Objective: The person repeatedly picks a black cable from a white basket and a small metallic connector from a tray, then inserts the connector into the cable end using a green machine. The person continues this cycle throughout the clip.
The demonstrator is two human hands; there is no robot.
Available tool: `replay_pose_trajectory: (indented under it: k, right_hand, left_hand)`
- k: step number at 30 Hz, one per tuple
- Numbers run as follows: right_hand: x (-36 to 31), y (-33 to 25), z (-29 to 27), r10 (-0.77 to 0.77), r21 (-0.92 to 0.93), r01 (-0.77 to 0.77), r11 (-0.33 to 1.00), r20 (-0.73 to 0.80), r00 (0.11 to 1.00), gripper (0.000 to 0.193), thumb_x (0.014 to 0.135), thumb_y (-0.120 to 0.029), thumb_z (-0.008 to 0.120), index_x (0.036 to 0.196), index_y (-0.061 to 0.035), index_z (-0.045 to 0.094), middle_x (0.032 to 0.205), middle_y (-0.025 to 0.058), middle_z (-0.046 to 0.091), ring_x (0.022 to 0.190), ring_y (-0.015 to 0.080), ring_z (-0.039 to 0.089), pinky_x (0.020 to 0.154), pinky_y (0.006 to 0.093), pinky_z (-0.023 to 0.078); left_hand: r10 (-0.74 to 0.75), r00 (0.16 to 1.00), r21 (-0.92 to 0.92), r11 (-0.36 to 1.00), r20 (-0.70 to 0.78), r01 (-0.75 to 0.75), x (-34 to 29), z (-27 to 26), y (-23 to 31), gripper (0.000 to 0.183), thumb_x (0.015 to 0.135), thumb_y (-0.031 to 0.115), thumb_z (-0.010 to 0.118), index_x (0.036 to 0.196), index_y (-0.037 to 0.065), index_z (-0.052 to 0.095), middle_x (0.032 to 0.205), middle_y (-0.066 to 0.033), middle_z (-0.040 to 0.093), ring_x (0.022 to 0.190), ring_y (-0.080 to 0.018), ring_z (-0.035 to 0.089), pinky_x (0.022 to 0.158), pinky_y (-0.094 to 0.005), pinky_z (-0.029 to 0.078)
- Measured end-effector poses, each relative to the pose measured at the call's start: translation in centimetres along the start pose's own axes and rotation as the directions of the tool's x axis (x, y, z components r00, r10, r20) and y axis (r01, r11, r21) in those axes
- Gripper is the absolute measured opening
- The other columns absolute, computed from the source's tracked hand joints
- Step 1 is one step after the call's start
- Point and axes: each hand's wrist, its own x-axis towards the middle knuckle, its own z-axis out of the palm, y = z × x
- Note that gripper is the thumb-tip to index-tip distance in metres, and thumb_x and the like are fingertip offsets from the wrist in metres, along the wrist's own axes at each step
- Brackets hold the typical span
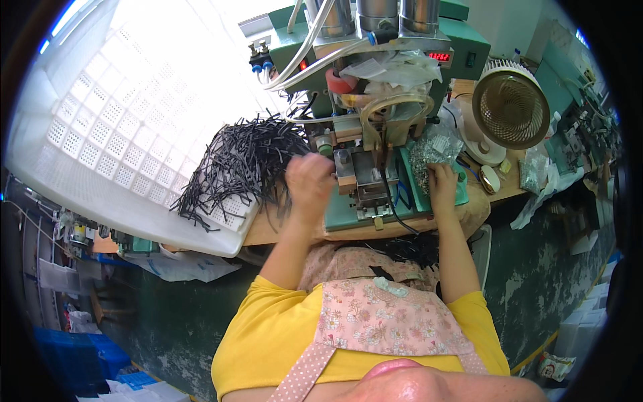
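Observation:
My left hand [309,184] is blurred, between a heap of black strips [244,157] and the left side of a green bench press [345,218]. Whether it grips anything cannot be made out. My right hand [442,184] has its fingers bent together at the edge of a heap of small silvery metal parts [420,161] in a green tray [461,194]. What its fingertips pinch, if anything, is hidden. A long dark strip or cord [390,194] runs down from the press head over the metal work block [367,167].
A large white perforated crate [127,201] leans at the left, under the strips. On the right stand a small fan [510,107], a round tin [489,179] and a plastic bag of metal parts [534,171]. Blue-handled pliers [402,194] lie by the press; more black strips [408,251] rest on my lap.

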Motion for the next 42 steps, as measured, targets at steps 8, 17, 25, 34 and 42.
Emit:
replay_pose_trajectory:
  k: [8, 17, 25, 34, 42]
  right_hand:
    - [-0.4, -1.3, -0.7, 0.015, 0.009, -0.014, 1.000, -0.025, 1.000, 0.018, 0.083, -0.003, 0.064, 0.099, -0.0113, 0.063, 0.091, 0.0050, 0.065, 0.087, 0.0238, 0.060, 0.081, 0.0399, 0.035]
    - [-0.4, -1.6, -0.9, 0.032, 0.049, -0.032, 0.998, 0.002, 0.999, 0.017, 0.083, -0.004, 0.064, 0.099, -0.0101, 0.065, 0.090, 0.0059, 0.067, 0.085, 0.0243, 0.061, 0.081, 0.0397, 0.037]
    - [-0.2, -2.8, -1.4, 0.064, 0.155, -0.056, 0.986, -0.046, 0.997, 0.012, 0.082, -0.002, 0.064, 0.094, -0.0059, 0.062, 0.092, 0.0095, 0.063, 0.086, 0.0300, 0.059, 0.077, 0.0390, 0.043]
    - [3.8, -8.8, -4.5, 0.170, 0.591, -0.208, 0.780, 0.120, 0.978, 0.015, 0.083, -0.005, 0.067, 0.095, -0.0012, 0.057, 0.088, 0.0068, 0.058, 0.085, 0.0187, 0.056, 0.080, 0.0294, 0.044]
    - [5.7, -11.9, -4.9, 0.186, 0.761, -0.389, 0.519, 0.343, 0.921, 0.018, 0.083, -0.006, 0.069, 0.098, -0.0027, 0.059, 0.089, 0.0068, 0.062, 0.086, 0.0158, 0.060, 0.080, 0.0283, 0.045]
  left_hand:
    - [-0.292, 0.780, 0.533, 0.844, 0.553, -0.061, -1.7, -1.7, -17.0, 0.020, 0.084, 0.015, 0.062, 0.102, 0.018, 0.070, 0.117, -0.0060, 0.061, 0.119, -0.0239, 0.050, 0.105, -0.0415, 0.032]
    - [-0.196, 0.967, 0.332, 0.934, 0.164, 0.133, 2.0, -3.5, -12.3, 0.011, 0.086, 0.009, 0.062, 0.098, 0.010, 0.064, 0.096, -0.0042, 0.067, 0.086, -0.0239, 0.063, 0.072, -0.0361, 0.049]
    - [-0.419, 0.904, -0.448, 0.795, 0.082, 0.409, 0.3, -1.7, -2.6, 0.025, 0.102, 0.009, 0.043, 0.124, 0.003, 0.052, 0.097, -0.0108, 0.063, 0.076, -0.0131, 0.063, 0.070, -0.0257, 0.053]
    - [-0.289, 0.939, -0.455, 0.821, 0.189, 0.344, 4.1, -2.8, 3.8, 0.022, 0.101, 0.009, 0.046, 0.116, -0.003, 0.057, 0.097, -0.0117, 0.066, 0.073, -0.0119, 0.063, 0.065, -0.0239, 0.052]
    - [-0.501, 0.817, -0.537, 0.622, 0.285, 0.569, 8.9, -3.4, 4.7, 0.021, 0.100, 0.014, 0.050, 0.112, 0.000, 0.060, 0.087, -0.0062, 0.068, 0.064, -0.0064, 0.060, 0.058, -0.0188, 0.049]
